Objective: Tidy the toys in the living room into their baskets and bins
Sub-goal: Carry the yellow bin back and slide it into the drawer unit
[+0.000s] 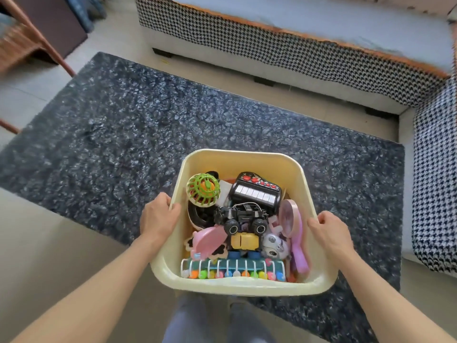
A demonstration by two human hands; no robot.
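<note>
A pale yellow plastic bin (241, 154) is held up in front of me above the dark rug. My left hand (158, 216) grips its left rim and my right hand (331, 230) grips its right rim. The bin is full of toys: a green cage ball (203, 188), a black toy piano (256, 191), a black monster truck (242, 216), a yellow toy car (243, 241), a pink toy (210, 241), a pink hand mirror (293, 226) and a colourful xylophone-like toy (232, 269) along the near wall.
A dark shaggy rug (123, 125) covers the floor ahead. A houndstooth sofa (284, 48) runs along the far side and wraps round on the right (435, 169). A wooden chair (27, 43) stands at the far left. My legs (217, 323) show below the bin.
</note>
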